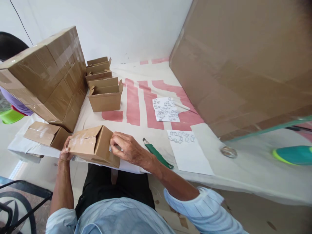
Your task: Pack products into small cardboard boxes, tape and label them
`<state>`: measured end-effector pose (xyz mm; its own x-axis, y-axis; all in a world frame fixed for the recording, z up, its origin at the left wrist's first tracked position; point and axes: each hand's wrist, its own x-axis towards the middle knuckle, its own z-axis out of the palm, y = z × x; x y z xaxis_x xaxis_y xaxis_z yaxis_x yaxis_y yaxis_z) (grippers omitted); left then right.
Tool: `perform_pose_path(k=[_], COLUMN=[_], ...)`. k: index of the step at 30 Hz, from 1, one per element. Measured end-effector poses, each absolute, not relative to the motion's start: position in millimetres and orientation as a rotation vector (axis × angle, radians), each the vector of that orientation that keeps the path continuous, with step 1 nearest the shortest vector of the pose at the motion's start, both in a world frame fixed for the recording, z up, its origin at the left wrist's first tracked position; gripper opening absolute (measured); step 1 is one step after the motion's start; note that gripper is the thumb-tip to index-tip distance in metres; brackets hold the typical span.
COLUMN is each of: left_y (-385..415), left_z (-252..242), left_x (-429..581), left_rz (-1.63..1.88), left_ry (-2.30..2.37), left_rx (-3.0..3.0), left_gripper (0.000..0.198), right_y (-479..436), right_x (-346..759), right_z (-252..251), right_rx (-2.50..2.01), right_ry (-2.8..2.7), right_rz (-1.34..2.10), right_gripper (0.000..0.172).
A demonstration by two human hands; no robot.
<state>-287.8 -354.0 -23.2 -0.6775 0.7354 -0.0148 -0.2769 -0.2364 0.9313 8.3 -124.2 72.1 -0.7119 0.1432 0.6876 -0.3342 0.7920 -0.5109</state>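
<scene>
A closed cardboard box [84, 143] sits tilted at the table's front edge, with clear tape across its top flap. My left hand [65, 150] grips its left end, the fingers partly hidden by the box. At the opposite end, my right hand [124, 147] has its fingers curled together against the side panel, with a small pale label [110, 148] at the fingertips. A green utility knife [158, 155] lies just right of my right hand. Beyond it are a white sheet with small outlined shapes [188, 152] and a smaller sheet with similar shapes [166, 110].
Another closed box [46, 133] lies at left beside a big taped carton [53, 74]. Open boxes [106, 100] stand behind. A large cardboard panel [239, 65] rises at right, near a tape roll [228, 151] and a teal object [294, 155]. Part of another person shows at far left.
</scene>
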Motion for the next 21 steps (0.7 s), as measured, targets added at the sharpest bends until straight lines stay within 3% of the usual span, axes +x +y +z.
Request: perform_pose_path(k=[8, 15, 21], left_y=[-353, -354, -353], left_z=[-22, -21, -18], left_x=[-288, -287, -285], left_rz=[1.962, 1.984, 1.963], left_ry=[1.351, 1.355, 1.351], left_rx=[0.589, 0.566, 0.571], left_gripper=[0.075, 0.076, 0.078], right_y=[-126, -123, -127], right_x=[10, 12, 14], right_z=[70, 57, 49], right_rx=[0.150, 0.091, 0.104], right_ry=[-2.158, -2.040, -1.992], right_rz=[0.844, 0.982, 0.904], right_gripper=[0.024, 0.015, 0.016])
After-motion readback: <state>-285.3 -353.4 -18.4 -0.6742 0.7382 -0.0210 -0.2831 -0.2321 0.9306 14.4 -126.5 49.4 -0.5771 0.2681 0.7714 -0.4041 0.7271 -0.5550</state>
